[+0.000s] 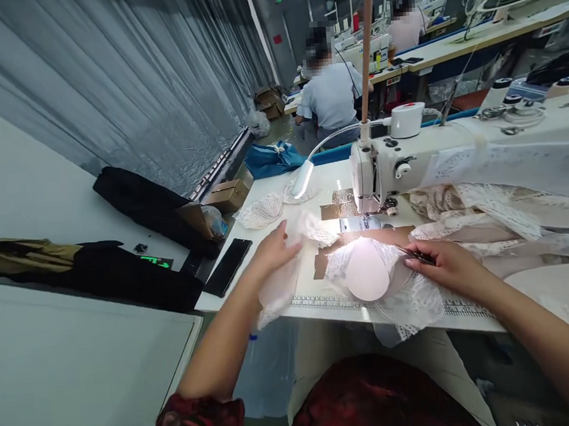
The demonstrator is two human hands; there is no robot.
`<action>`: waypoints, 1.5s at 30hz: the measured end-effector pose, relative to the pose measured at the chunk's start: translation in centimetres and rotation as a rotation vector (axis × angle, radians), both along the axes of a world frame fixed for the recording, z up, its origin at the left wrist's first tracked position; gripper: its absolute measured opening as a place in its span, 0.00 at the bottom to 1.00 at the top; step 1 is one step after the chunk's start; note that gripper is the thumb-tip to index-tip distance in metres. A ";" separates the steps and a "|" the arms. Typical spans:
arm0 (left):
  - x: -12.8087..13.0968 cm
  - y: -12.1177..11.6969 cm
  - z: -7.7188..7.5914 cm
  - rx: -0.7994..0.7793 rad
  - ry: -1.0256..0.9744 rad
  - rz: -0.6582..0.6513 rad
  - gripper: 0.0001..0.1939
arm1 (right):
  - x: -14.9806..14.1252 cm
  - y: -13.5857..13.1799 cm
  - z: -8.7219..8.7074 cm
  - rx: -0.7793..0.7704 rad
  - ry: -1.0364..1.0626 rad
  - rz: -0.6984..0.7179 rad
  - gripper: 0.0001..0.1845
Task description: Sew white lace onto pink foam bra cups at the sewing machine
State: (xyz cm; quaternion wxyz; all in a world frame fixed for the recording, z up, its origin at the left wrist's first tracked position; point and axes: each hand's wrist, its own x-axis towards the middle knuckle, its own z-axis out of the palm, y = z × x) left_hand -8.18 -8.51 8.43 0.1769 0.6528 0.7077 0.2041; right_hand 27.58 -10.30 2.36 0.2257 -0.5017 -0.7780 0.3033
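My left hand (274, 251) lies over a strip of sheer pale fabric (282, 289) at the left of the sewing table, thumb and fingers apart. In my right hand (444, 266) is a slim dark pointed tool (418, 254); whether it is tweezers or snips I cannot tell. Its tip reaches the edge of a pale pink bra cup (366, 272) with white lace (415, 301) around it. This piece lies in front of the sewing machine (366, 176), partly hanging over the table's front edge. Lamplight washes out the cup.
Lace cups (261, 211) lie at the back left, near a lamp (304, 178). A black phone (229, 268) rests by the left edge. Lace pieces (496, 213) are heaped at the right. A ruler strip (326, 302) runs along the front. Beyond the table a person (330, 94) sits.
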 end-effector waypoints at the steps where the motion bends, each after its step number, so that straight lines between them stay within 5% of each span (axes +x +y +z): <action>1: 0.7 0.3 -0.4 0.034 0.131 -0.049 0.34 | -0.1 -0.1 0.1 0.028 -0.022 0.004 0.15; 4: 3.5 0.1 -1.1 0.137 0.175 -0.335 0.29 | -0.5 -0.7 0.1 0.139 -0.027 0.008 0.12; 7: 6.6 -0.1 -1.7 0.028 -0.012 -0.653 0.35 | -1.3 -1.5 0.1 0.218 0.020 0.082 0.14; 10: 8.8 0.2 -2.4 -0.095 -0.057 -0.695 0.38 | -2.1 -1.7 0.0 0.223 0.083 0.186 0.16; 14: 9.6 0.7 -2.5 -0.155 -0.084 -0.709 0.18 | -2.4 -1.9 -0.1 0.207 0.065 0.165 0.15; 17: 8.8 0.3 -1.6 -0.178 -0.087 -0.736 0.14 | -2.2 -2.7 0.4 0.200 0.064 0.122 0.16; 25: 5.6 -3.0 1.2 -0.173 -0.146 -0.571 0.17 | -2.7 -4.3 2.1 0.223 0.198 -0.107 0.13; 31: 1.8 -6.3 5.0 -0.303 -0.343 -0.682 0.12 | -3.9 -5.3 3.7 0.098 0.277 -0.093 0.14; 35: -1.9 -6.6 6.6 -0.226 -0.321 -0.612 0.13 | -7.4 -3.5 5.2 0.047 0.285 0.080 0.16; 40: -7.1 -3.5 8.5 0.115 -0.043 -0.325 0.16 | -15.8 0.6 6.3 0.050 0.308 0.165 0.15; 45: -11.5 4.0 9.4 0.728 0.209 0.021 0.11 | -23.2 8.5 6.2 0.488 0.397 0.135 0.16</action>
